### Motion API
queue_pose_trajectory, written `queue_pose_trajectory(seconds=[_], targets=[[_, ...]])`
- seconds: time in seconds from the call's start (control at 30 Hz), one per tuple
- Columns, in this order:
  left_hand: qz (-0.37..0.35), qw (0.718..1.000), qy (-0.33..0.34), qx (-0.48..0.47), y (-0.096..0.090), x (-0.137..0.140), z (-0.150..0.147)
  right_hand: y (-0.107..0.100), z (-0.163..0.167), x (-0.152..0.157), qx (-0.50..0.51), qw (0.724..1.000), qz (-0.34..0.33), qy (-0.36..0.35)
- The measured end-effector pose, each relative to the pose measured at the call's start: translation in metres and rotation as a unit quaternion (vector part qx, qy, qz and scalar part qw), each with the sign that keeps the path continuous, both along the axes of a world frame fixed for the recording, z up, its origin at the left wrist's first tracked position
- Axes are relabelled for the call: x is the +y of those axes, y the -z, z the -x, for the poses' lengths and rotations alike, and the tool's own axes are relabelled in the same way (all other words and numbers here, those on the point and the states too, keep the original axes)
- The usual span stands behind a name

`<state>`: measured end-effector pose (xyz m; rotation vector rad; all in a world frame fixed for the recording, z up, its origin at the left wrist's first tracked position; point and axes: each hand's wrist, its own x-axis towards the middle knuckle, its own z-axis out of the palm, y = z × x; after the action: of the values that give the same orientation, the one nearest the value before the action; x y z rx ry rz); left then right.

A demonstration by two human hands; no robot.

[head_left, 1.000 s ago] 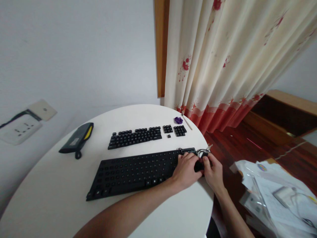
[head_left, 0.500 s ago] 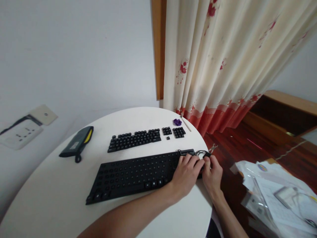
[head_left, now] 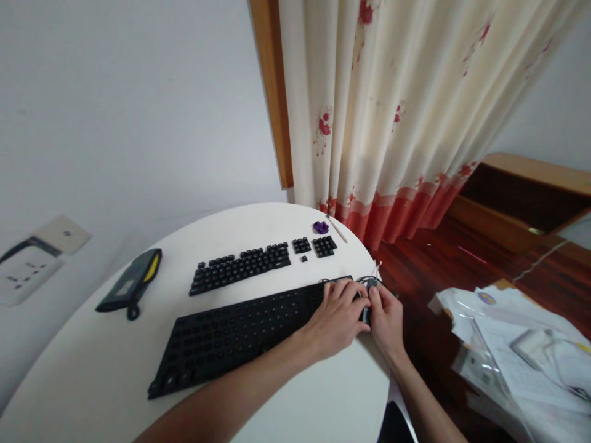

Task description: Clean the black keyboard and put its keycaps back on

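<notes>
A black keyboard (head_left: pixel 231 335) with most of its keycaps off lies slanted on the white round table. My left hand (head_left: pixel 339 314) is closed over its right end, fingers curled on top and thumb near the front edge. Right beside it, my right hand (head_left: pixel 386 317) is closed at the keyboard's right end, thumb and fingers pinched together near a small dark piece I cannot identify. A coiled black cable (head_left: pixel 375 280) sits just behind the hands. Loose black keycaps (head_left: pixel 240 267) stand in rows behind the keyboard, with smaller groups (head_left: pixel 324 246) to the right.
A dark pouch with a yellow patch (head_left: pixel 124 286) lies at the table's left. A purple crumpled item (head_left: pixel 321 227) and a thin brush (head_left: pixel 337 229) lie at the back right. Papers and plastic bags (head_left: pixel 512 363) are low on the right, beyond the table edge (head_left: pixel 386 394).
The view has turned slightly, so table things appear further left. My left hand has slid over the keyboard's top right corner, and its thumb now shows near the front edge, close to my right hand.
</notes>
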<state>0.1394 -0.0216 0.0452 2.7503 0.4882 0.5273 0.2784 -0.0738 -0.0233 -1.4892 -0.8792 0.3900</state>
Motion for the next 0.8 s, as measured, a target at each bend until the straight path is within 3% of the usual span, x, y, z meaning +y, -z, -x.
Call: queue_pose_trajectory(seconds=[0.17,0.3,0.47,0.63,0.8], targets=[[0.072,0.993,-0.042,-0.078,-0.005,0.023,-0.005,-0.002,0.0,0.001,0.066,0.998,-0.006,0.022],[0.034,0.984,-0.153,-0.088,0.006,0.072,-0.025,-0.001,0.001,0.002,0.086,0.996,-0.008,0.023],[-0.006,0.978,-0.207,-0.01,0.03,0.121,-0.05,-0.001,0.002,0.003,0.086,0.996,-0.02,0.026],[-0.017,0.969,-0.245,0.015,0.045,0.132,-0.055,0.0,0.002,0.001,0.089,0.995,-0.022,0.025],[-0.034,0.965,-0.261,0.008,0.048,0.133,-0.055,-0.001,0.003,0.001,0.074,0.997,-0.019,0.023]])
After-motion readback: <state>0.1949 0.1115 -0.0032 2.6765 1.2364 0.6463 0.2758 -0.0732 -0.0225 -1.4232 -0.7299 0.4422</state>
